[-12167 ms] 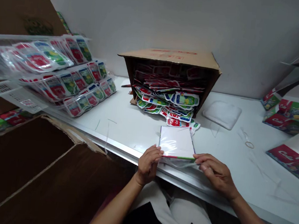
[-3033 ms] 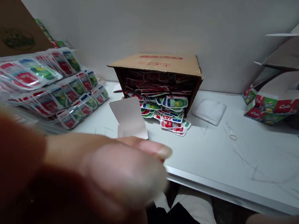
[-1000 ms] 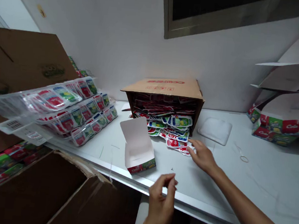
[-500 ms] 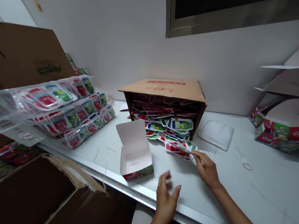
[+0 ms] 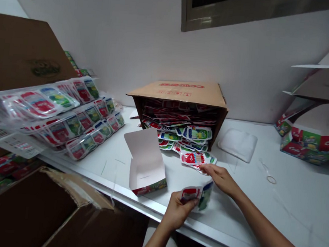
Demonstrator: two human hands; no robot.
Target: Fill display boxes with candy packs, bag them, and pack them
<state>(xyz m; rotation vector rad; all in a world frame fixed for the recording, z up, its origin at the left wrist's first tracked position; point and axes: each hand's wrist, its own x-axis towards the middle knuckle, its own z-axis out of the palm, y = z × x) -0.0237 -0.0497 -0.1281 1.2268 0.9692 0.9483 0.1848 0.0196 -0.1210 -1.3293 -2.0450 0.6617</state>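
Observation:
My left hand [image 5: 177, 212] is closed around a red and green printed sachet strip [image 5: 204, 197], slightly blurred, above the table's front part. Beyond it, my right hand [image 5: 220, 178] has its fingertips together at the near edge of a red and green sachet strip [image 5: 193, 157] on the table. That strip lies at the front of several stacked sachets [image 5: 197, 133] spilling from a brown carton [image 5: 182, 91] tipped on its side. To the left of my hands stands a small open box [image 5: 148, 172], white inside, its lid raised and no contents visible.
Clear plastic packs of sachets [image 5: 79, 125] are piled at left, beside a large brown carton [image 5: 22, 55]. Another open carton [image 5: 86, 209] stands below the table edge. A white folded pad [image 5: 237, 145], a rubber band [image 5: 271, 179] and stacked printed boxes [image 5: 310, 147] are at right.
The sachet strip that was in my right hand is now in my left hand, which has closed. My right hand has shifted slightly left to the sachets on the table.

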